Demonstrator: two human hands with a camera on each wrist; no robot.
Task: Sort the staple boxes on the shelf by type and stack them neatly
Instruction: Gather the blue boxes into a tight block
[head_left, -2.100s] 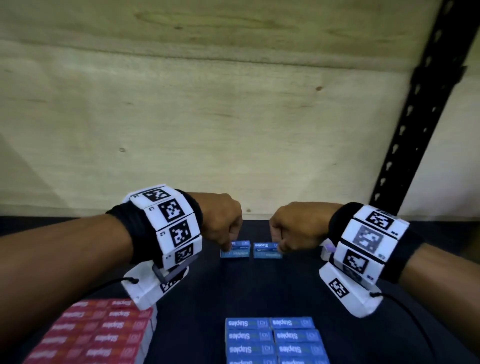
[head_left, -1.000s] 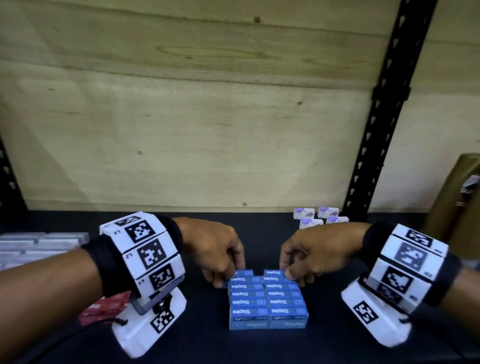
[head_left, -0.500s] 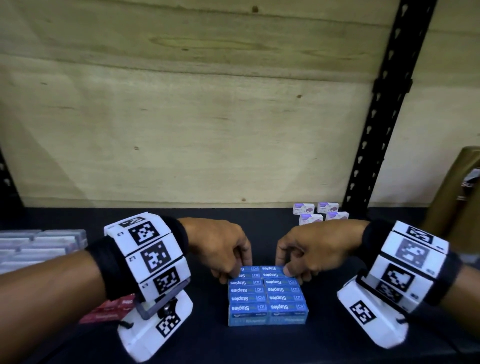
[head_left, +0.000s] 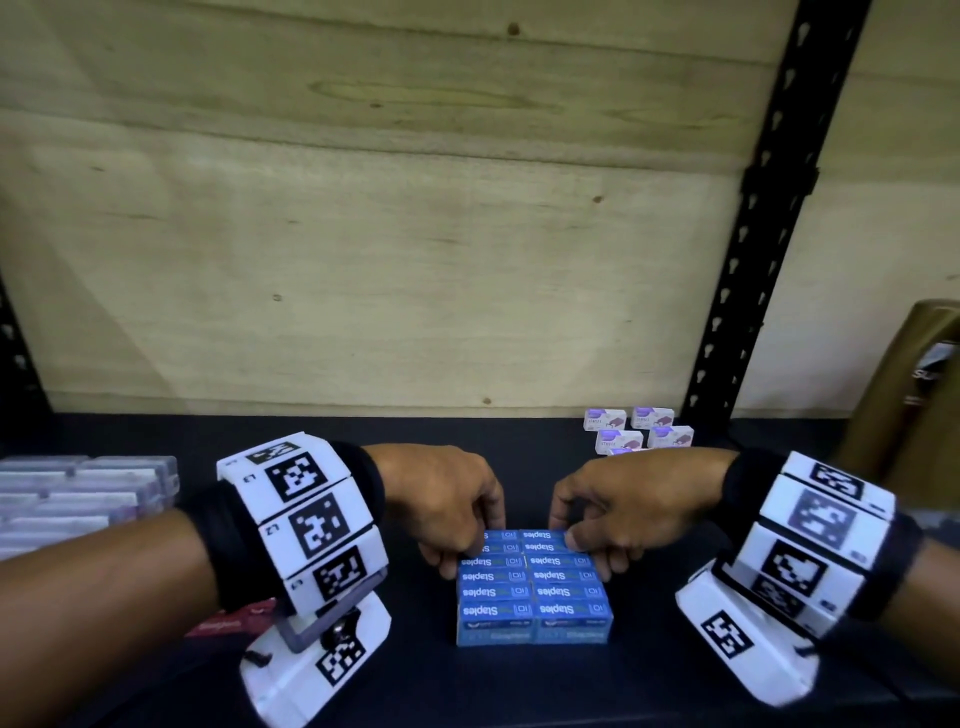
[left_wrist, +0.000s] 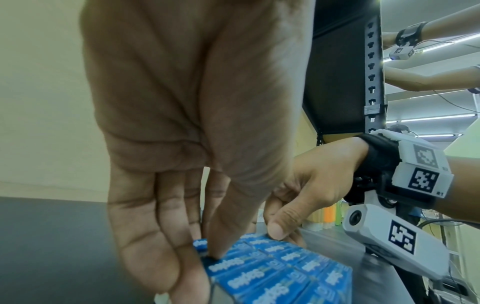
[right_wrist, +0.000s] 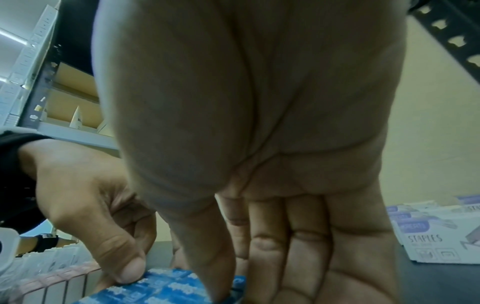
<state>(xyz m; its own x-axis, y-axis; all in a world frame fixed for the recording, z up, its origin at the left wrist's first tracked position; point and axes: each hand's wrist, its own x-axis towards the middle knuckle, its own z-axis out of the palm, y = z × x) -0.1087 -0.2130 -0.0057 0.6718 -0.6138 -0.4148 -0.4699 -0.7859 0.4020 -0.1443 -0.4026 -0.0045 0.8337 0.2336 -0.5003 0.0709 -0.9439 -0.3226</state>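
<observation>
A block of blue staple boxes (head_left: 532, 592) stands in two columns mid-shelf, labels up. My left hand (head_left: 475, 545) pinches a blue box (left_wrist: 200, 244) at the far left end of the block, thumb on top and fingers behind. On the far right end my right hand (head_left: 579, 540) pinches another blue box (head_left: 543, 535) the same way. The left wrist view shows the left hand (left_wrist: 207, 253) with its thumb on the block (left_wrist: 272, 273). In the right wrist view the right hand (right_wrist: 231, 288) comes down on the block (right_wrist: 166, 288).
White and purple staple boxes (head_left: 636, 431) sit at the back right beside a black shelf upright (head_left: 769, 208). Clear grey boxes (head_left: 78, 488) lie at the left, and red boxes (head_left: 228, 621) show under my left wrist. A brown container (head_left: 914, 395) stands far right.
Both hands brought two blue boxes from the back of the shelf to the far end of the blue block. Over the last half second they barely moved.
</observation>
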